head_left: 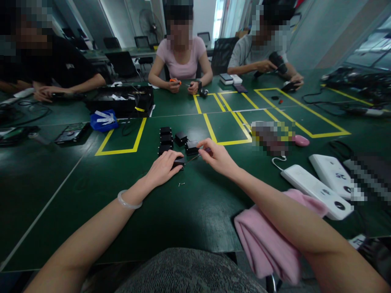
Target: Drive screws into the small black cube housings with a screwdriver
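My left hand [165, 166] is closed over a small black box-shaped part [179, 162], pressing it to the table. In my right hand [218, 156] is a thin screwdriver [193, 158], gripped by its handle between the fingers. Its metal shaft points left to the end of the held part; whether the tip sits in a screw is too small to tell. Just beyond my hands are several similar black blocks [165, 139], lined up in a column. Two more blocks [181, 138] lie to their right. A few tiny screws [181, 184] rest on the table in front of my left hand.
Yellow tape [139, 136] marks rectangles on the green table. At right are white power banks [317, 191], a cable, a pink mouse-shaped item [301, 140] and a pink cloth [259, 228] under my forearm. A blue bag [104, 121] and a black box [122, 99] stand left. Co-workers sit opposite.
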A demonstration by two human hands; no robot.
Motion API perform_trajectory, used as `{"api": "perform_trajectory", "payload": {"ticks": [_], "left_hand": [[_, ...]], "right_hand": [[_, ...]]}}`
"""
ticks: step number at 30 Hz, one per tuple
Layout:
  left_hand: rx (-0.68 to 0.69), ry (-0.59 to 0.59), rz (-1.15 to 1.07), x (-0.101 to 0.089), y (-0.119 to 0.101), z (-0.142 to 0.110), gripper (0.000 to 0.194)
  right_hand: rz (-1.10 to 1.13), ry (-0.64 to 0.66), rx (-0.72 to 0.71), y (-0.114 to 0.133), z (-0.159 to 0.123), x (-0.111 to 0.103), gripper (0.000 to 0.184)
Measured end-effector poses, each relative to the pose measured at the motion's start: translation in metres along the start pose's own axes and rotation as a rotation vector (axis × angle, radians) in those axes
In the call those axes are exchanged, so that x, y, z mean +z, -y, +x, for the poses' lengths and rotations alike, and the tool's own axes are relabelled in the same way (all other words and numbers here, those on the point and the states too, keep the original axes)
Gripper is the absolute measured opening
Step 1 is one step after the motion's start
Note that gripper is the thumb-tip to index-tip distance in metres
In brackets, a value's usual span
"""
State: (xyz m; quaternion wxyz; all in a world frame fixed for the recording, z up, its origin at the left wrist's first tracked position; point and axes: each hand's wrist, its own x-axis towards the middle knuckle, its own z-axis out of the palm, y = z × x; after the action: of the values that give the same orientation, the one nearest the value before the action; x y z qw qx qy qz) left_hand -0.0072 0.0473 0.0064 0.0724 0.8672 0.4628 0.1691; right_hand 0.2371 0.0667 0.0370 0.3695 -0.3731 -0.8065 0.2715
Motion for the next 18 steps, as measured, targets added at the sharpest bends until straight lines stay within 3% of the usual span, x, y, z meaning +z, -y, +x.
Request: {"api": "perform_trajectory", "payload": {"ticks": [3, 11, 18], "left_hand": [[0.003, -0.003, -0.002, 0.0003, 0.0003, -0.0002, 0.031], [-0.002, -0.004, 0.000, 0.0001, -0.0005, -0.0001, 0.030], [0.007, -0.011, 0.009, -0.0003, -0.0007, 0.0001, 0.030]], "right_hand": [[-0.002, -0.002, 0.010, -0.0019, 0.0006, 0.0001, 0.018], [-0.004, -0.013, -0.031, -0.0014, 0.0002, 0.0002, 0.014], [0.050, -0.003, 0.058, -0.0018, 0.0013, 0.0004, 0.016]]}}
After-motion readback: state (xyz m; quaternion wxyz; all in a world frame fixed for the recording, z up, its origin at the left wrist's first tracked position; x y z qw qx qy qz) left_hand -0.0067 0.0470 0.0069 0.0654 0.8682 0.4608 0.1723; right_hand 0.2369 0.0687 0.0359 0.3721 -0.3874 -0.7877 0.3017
